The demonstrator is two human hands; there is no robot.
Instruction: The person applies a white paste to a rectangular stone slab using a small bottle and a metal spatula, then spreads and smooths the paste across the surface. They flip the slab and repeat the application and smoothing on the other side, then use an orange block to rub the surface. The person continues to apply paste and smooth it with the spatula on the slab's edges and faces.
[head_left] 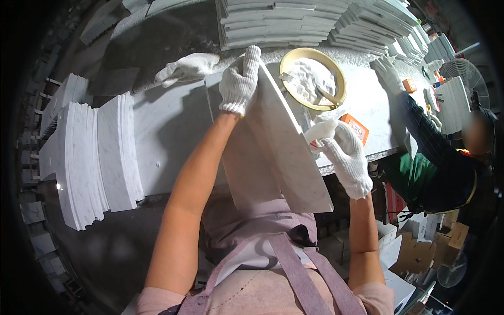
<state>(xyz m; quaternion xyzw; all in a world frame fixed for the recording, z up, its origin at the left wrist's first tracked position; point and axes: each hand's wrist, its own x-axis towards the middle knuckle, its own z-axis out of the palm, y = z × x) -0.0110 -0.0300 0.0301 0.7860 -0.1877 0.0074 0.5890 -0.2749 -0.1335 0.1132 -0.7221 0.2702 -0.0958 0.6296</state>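
Note:
My left hand, in a white knit glove, grips the far end of a pale grey-veined marble slab. The slab is tilted up on edge, its near end by my apron. My right hand, gloved too, is closed round a small whitish bottle with a red mark. That bottle is beside the slab's right edge; whether its tip touches cannot be told. Beyond it stands a yellow bowl of white paste or powder, a spoon-like tool lying in it. An orange box is near my right hand.
White gloves lie on the white worktop. Slabs stand in a row at left, and tall stacks rise at the back. At right, a co-worker's gloved hand and dark sleeve reach over the worktop.

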